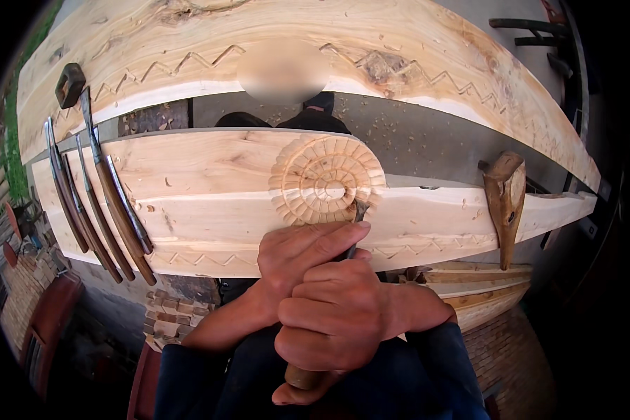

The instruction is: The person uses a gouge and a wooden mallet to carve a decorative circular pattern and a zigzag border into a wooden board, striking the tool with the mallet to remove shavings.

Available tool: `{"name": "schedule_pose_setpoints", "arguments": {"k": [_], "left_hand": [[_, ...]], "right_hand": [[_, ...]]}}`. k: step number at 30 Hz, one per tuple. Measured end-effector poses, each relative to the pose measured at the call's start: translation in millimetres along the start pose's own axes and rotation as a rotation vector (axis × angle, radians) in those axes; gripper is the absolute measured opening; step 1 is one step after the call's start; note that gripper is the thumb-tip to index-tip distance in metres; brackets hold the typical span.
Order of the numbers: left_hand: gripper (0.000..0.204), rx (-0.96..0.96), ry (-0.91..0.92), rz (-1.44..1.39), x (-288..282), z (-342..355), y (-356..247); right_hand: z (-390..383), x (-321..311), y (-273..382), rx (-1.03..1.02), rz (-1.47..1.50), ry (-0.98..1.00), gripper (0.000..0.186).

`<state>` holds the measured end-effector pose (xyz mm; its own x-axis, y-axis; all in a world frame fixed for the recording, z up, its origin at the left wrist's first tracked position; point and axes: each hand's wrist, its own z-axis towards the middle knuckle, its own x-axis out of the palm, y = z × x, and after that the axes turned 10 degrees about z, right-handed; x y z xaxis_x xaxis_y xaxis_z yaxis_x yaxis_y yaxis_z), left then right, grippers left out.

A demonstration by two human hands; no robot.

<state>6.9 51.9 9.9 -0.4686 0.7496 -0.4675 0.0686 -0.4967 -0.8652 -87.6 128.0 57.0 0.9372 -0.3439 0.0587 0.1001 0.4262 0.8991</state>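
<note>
My right hand is wrapped round the wooden handle of a carving chisel, whose butt sticks out below the fist. My left hand lies just ahead of it, over the wood, with its fingers pressed along the chisel's steel blade. The blade's tip meets the lower right part of a round carved rosette, made of rings of small scalloped cuts. This rosette stands on a long pale board with a zigzag line cut along its near edge. My fingers hide part of the blade.
Several carving chisels lie side by side at the board's left end. A wooden mallet rests across its right part. Beyond is a second zigzag-carved board, with a dark metal ring on its left. Shavings dot the grey floor between the boards.
</note>
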Motion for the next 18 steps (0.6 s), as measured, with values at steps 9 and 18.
{"name": "schedule_pose_setpoints", "arguments": {"k": [9,18], "left_hand": [[0.043,-0.041,0.021,-0.052,0.1,-1.8,0.9],[0.044,-0.006,-0.003,0.009,8.2,-5.7,-1.3]], "right_hand": [[-3.9,1.1,-3.1,-0.037,0.006,0.002,0.054],[-17.3,-12.0,-2.5,-0.103,0.029,0.091,0.052]]}}
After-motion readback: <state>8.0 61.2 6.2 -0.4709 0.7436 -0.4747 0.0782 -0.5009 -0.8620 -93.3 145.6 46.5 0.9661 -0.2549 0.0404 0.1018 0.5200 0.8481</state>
